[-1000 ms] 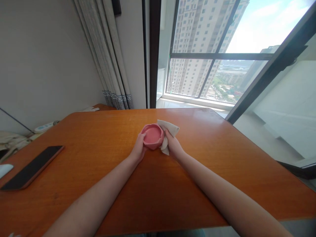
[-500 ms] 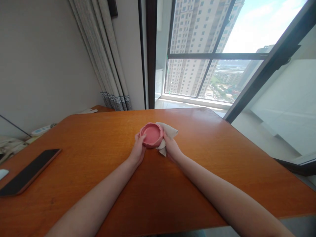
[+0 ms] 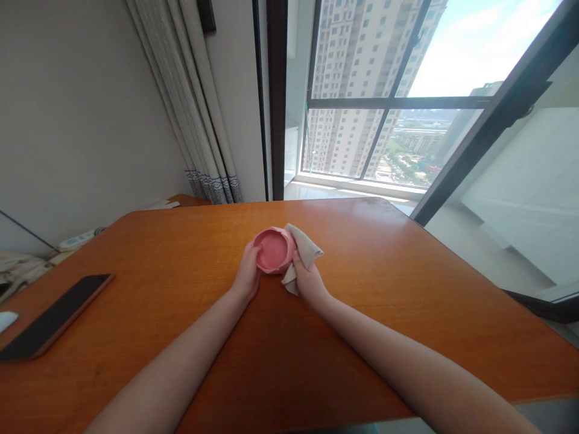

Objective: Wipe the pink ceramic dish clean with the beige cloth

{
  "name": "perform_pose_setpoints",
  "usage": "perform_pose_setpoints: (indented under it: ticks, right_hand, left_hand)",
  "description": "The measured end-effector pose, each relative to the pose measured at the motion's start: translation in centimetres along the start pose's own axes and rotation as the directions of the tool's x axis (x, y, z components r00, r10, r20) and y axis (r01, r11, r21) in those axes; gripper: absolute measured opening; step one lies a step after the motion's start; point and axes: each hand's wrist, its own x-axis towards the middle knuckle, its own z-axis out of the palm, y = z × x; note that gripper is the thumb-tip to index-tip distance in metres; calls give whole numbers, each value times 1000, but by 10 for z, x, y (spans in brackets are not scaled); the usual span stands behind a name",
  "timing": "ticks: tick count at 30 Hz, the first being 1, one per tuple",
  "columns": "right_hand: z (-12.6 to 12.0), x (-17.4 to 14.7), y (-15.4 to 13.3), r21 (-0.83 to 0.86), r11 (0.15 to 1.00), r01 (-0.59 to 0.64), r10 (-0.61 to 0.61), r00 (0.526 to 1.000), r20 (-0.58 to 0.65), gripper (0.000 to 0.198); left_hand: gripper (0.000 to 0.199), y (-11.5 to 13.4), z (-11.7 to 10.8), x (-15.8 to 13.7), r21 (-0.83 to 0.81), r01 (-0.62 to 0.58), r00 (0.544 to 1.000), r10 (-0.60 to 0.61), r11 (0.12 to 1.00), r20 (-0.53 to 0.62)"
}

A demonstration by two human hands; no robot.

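Note:
A small pink bowl (image 3: 272, 249) rests near the middle of the orange wooden table (image 3: 362, 289), tilted so its opening faces me. My left hand (image 3: 247, 278) grips the bowl's left side. My right hand (image 3: 307, 281) holds a pale beige cloth (image 3: 306, 252) pressed against the bowl's right side. Part of the cloth sticks out past the bowl's far right edge; the rest is hidden under my fingers.
A dark phone (image 3: 52, 316) lies on the table's left part. A white object (image 3: 6, 319) shows at the left edge. A remote (image 3: 76, 239) and clutter lie beyond the table's left side. Curtains (image 3: 199, 120) and a large window (image 3: 384, 120) stand behind.
The bowl has tipped more upright toward me and shifted slightly left and nearer. Both hands moved with it, the right one keeping the cloth against the bowl's side.

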Motion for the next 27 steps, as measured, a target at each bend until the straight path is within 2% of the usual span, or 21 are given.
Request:
perform_pose_setpoints:
  ticks: [4,6,10,14,17,20,24,27]
  right_hand:
    - [-12,16,-2,69,997,22,-19,999,-43,58]
    - [-14,18,-1,99,995,-9,11,1000,-23,60]
    - [-4,5,0,107,991,-83,81,996,23,62]
    - [2,-4,0,90,990,-106,108,994,-14,65]
    - [-5,4,-1,96,994,-46,50,998,-48,61]
    - [-12,15,-2,103,994,18,-18,1000,2,57]
    - [-8,12,-2,116,993,-15,6,997,77,59]
    - [-1,3,0,89,994,-67,58,993,99,62]
  left_hand:
    - [27,-7,-1,0,123,44,996,-54,991,76]
    - [26,-8,0,-2,113,50,996,-58,992,69]
    - [26,-3,2,-3,-16,31,998,-32,999,-62]
    - [27,0,1,-2,39,-72,997,72,997,-4]
    - [21,-3,0,-3,114,-64,998,61,991,30]
    - [18,-6,0,-4,136,-4,1000,3,991,13]
    - [23,-5,2,-4,-4,-78,994,78,997,-78]
    - [22,-4,2,-2,-131,-34,991,17,991,-133]
